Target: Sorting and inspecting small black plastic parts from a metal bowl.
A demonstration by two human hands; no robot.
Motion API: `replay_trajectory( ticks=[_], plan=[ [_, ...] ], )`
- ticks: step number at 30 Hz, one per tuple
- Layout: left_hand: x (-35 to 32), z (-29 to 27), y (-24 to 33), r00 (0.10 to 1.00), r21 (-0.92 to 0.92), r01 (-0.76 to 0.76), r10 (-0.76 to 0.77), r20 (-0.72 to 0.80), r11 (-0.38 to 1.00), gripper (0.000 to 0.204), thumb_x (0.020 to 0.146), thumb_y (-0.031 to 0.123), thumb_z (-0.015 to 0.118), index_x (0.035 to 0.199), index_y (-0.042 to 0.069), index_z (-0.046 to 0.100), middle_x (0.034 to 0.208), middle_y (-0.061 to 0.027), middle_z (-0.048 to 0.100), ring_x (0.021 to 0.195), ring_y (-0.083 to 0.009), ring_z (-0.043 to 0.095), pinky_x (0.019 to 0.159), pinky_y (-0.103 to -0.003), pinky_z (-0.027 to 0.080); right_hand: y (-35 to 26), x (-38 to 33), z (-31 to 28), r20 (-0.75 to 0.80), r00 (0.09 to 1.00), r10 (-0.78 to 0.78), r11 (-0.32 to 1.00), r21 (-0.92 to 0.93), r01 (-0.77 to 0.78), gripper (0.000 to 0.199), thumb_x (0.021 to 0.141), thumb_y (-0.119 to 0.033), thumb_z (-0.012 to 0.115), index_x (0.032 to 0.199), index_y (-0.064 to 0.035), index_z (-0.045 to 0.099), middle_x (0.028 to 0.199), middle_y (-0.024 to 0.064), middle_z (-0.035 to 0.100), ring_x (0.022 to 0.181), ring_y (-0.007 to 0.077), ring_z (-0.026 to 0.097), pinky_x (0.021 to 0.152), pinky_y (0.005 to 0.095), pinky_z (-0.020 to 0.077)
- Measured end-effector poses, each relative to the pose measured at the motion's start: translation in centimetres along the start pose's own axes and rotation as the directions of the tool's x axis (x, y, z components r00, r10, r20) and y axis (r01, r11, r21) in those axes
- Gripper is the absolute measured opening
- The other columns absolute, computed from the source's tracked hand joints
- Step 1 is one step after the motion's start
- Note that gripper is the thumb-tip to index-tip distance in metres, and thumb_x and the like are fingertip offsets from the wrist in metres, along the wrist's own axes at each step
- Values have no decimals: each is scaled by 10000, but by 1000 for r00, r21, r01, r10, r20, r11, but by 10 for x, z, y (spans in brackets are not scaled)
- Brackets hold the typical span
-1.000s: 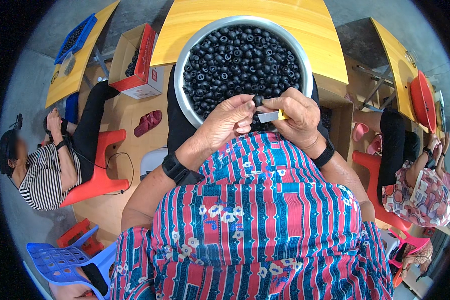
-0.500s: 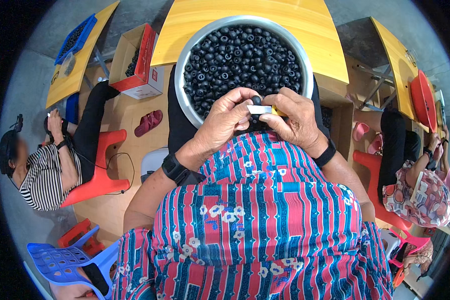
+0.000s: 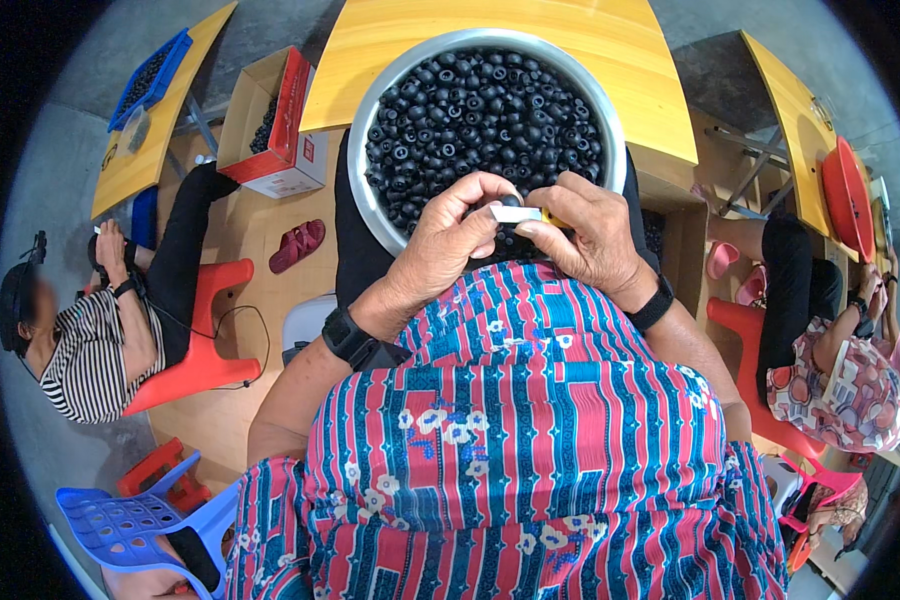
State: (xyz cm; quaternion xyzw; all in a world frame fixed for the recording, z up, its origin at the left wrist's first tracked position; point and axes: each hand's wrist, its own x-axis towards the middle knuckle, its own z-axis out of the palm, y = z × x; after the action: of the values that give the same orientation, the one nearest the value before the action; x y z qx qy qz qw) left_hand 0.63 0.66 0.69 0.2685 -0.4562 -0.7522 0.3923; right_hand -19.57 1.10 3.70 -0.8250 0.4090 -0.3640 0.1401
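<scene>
A metal basin (image 3: 616, 150) in front of me is heaped with small black round parts (image 3: 470, 120), many showing a hole or recess on top. At its near side my left hand (image 3: 450, 228) pinches one black part (image 3: 511, 200) between thumb and fingers. My right hand (image 3: 592, 228) closes around a small knife with a yellow handle (image 3: 547, 216). Its flat pale blade (image 3: 516, 214) lies across the near side of the held part, close to my left thumb. The right palm and fingers hide most of the handle.
A yellow table (image 3: 660, 100) stands beyond the basin. To the left are an open cardboard box (image 3: 288, 150) with black parts and red slippers (image 3: 296, 246). A person in stripes (image 3: 100, 340) sits left; another in a patterned top (image 3: 840, 380) sits right by a red basin (image 3: 846, 200).
Both hands stay at almost the same place. The knife blade has shifted and tilted slightly against the black part, and the right fingers have moved a little.
</scene>
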Motion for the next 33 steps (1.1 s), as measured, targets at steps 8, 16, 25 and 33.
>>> replay_trajectory(
  ticks=[8,16,25,33],
  plan=[
    [-1,1,4,1000,-19,25,-25,-8,1000,254,973,231,557,1136,38,522,821,47,454,634,-14,365,546,-160,320,-1,1,-1,15,999,-31,1000,6,31,238,781,-295,736,842,-76,667,691,73,564,628,262,608,555,367,491],
    [0,-3,1,999,-57,18,-16,29,998,273,973,231,558,1147,26,516,824,47,444,640,-19,368,554,-164,324,0,0,0,8,1000,-18,1000,9,18,234,786,-287,738,847,-74,665,694,79,577,620,258,614,555,361,495],
    [-1,-2,2,999,-51,24,-22,35,998,278,977,245,553,1144,26,517,801,51,441,624,-16,353,544,-171,313,1,0,1,0,1000,-6,1000,18,6,232,790,-284,733,850,-72,663,702,84,584,621,259,615,557,361,495],
    [0,-9,-6,995,-145,43,-30,90,989,248,986,239,527,1139,43,523,784,46,430,631,-36,363,558,-194,321,0,0,-1,-3,997,71,996,61,-71,196,809,-220,713,859,-37,664,740,110,607,694,276,626,624,364,500]
  ],
)
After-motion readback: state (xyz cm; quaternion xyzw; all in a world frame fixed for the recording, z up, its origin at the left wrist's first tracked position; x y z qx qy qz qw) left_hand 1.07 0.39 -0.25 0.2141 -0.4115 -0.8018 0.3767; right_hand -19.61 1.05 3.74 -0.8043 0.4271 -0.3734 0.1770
